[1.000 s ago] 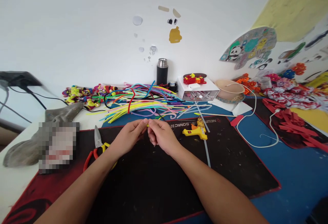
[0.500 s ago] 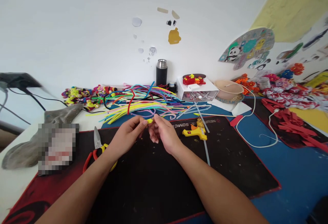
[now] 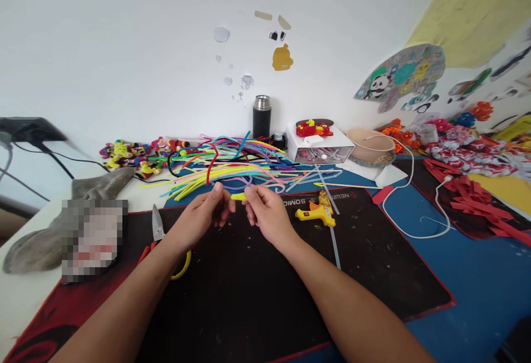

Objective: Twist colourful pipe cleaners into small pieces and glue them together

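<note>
A short yellow pipe cleaner piece (image 3: 238, 197) is pinched in my right hand (image 3: 265, 211), its free end pointing left above the black mat. My left hand (image 3: 207, 208) is just beside that end, thumb raised and apart from the loosely curled fingers; whether a fingertip touches the piece I cannot tell. Behind both hands lies a heap of colourful pipe cleaners (image 3: 224, 172). Scissors (image 3: 157, 224) with red and yellow handles rest partly under my left forearm. To the right of my right hand is a yellow glue gun (image 3: 317, 216) with a clear glue stick.
A black thermos (image 3: 261, 119) stands by the wall, near a white box (image 3: 321, 144) and a beige bowl (image 3: 369, 144). A white cable (image 3: 385, 211) loops over the blue table at the right. Red strips (image 3: 477, 202) lie farther right, and small colourful figures (image 3: 128, 155) at the back left.
My left hand has moved slightly left, its thumb lifting off the yellow piece. The piece now shows longer, held in my right hand.
</note>
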Motion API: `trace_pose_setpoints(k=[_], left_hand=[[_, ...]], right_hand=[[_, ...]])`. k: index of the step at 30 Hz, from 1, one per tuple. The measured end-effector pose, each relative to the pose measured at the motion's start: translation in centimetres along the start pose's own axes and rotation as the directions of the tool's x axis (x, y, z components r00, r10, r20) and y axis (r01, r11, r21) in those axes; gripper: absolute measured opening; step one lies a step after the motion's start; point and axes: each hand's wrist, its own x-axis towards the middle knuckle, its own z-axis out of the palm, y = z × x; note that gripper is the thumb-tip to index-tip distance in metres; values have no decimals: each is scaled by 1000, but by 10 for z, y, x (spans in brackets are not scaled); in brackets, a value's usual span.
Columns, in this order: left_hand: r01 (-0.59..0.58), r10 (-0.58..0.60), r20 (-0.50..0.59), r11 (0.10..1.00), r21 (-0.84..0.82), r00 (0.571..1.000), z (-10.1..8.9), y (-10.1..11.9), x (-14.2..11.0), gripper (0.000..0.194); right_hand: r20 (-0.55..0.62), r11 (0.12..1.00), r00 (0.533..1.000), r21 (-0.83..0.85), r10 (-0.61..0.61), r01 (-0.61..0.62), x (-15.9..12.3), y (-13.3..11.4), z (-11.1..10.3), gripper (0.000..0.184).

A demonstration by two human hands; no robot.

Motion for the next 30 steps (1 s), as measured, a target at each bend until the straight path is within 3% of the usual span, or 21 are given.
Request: trace_pose_setpoints(k=[5, 10, 16, 20, 30], left_hand=[[77, -79, 46, 996, 35, 996, 4, 6, -1, 60], [80, -82, 32, 995, 55, 996, 3, 6, 0, 55], [-22, 51, -104, 965, 263, 993, 5, 9, -2, 48], [-108, 165, -118, 917, 383, 979, 8, 13, -4, 43], [-175, 231, -43, 835, 522, 972, 9, 16, -5, 38]], right_hand=[[14, 988, 997, -133, -81, 82, -3, 0, -1, 39], [25, 967, 994, -233, -103, 106, -4, 1, -2, 37], [80, 998, 997, -57, 4, 1, 0, 1, -3, 39], [88, 999, 995, 21, 38, -40, 3, 1, -4, 45], [59, 990, 998, -137, -20, 27, -1, 7, -3, 37]])
